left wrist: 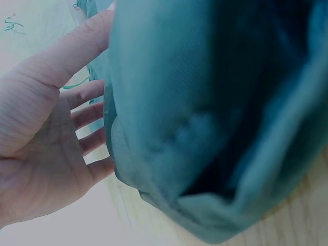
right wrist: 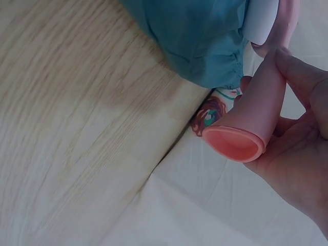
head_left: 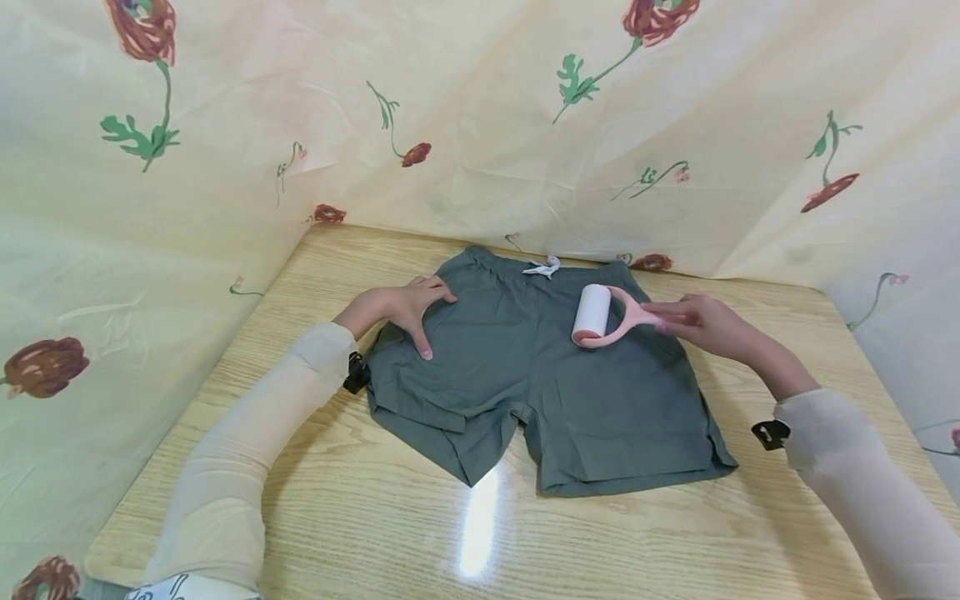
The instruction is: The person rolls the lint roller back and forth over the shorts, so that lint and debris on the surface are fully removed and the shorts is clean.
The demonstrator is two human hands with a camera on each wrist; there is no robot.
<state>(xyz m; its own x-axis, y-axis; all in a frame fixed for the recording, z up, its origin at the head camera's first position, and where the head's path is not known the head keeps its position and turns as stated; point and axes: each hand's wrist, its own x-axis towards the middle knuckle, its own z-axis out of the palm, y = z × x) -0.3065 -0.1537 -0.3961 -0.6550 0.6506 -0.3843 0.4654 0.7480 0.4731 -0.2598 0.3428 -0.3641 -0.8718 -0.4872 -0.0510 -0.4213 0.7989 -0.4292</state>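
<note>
Dark green shorts lie spread on the wooden table, their white drawstring at the far waistband. On the leg at the left rests my left hand, thumb spread away from the fingers. The left wrist view shows that hand beside a raised fold of the shorts, fingers fairly straight and their tips partly hidden by cloth. My right hand grips a pink lint roller by its handle; the white roll is over the right half of the shorts. In the right wrist view the hollow handle end faces the camera.
The light wooden table extends around the shorts, with a bright light reflection near its front. A cream cloth with red flowers hangs behind the table's far edge and along its sides.
</note>
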